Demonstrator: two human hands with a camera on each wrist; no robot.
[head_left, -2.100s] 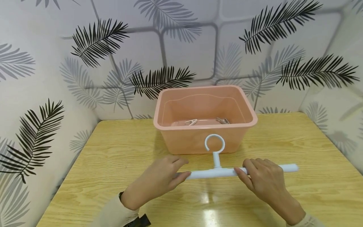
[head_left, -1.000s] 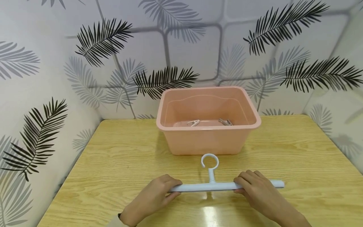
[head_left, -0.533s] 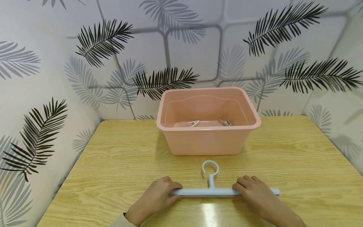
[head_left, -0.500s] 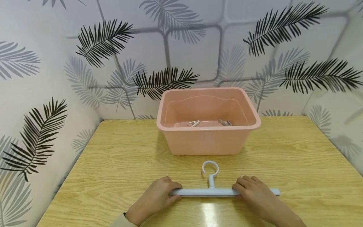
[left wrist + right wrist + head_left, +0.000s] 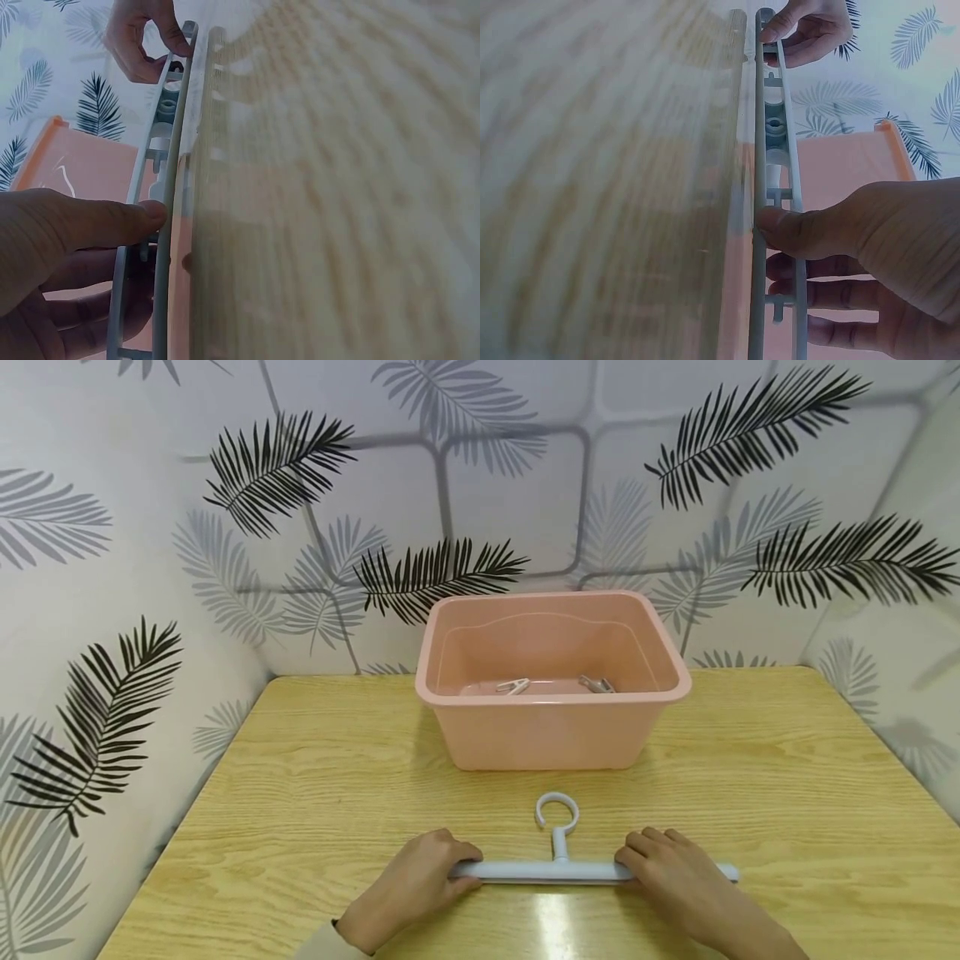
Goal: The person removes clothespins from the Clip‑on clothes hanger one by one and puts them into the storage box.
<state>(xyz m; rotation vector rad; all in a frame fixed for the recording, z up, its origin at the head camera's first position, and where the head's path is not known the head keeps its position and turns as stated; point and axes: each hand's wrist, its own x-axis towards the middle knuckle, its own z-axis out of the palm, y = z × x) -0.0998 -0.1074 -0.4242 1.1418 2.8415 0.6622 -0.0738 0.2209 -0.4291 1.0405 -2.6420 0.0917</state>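
Observation:
A pale blue plastic hanger (image 5: 551, 871) with a straight bar lies low over the table in front, its round hook (image 5: 557, 810) pointing toward the bin. My left hand (image 5: 420, 877) grips the bar near its left end, thumb on the near edge and fingers over the far side. Toward the right end, my right hand (image 5: 675, 878) holds the bar the same way; a short tip sticks out past it. The left wrist view shows the hollow, ribbed side of the hanger (image 5: 171, 112), close to the table with its reflection beside it. Both thumbs press its edge in the wrist views.
Behind the hanger stands a pink plastic bin (image 5: 551, 731). Inside it lie a whitish clip (image 5: 513, 686) and a greyish clip (image 5: 597, 684). The wood-grain table (image 5: 322, 777) meets walls covered in leaf-patterned paper (image 5: 510, 485) at the back and sides.
Both hands have brought the hanger down and nearer to me, from in front of the bin to close over the table. The hook has tipped lower. The left fingers have closed round the bar.

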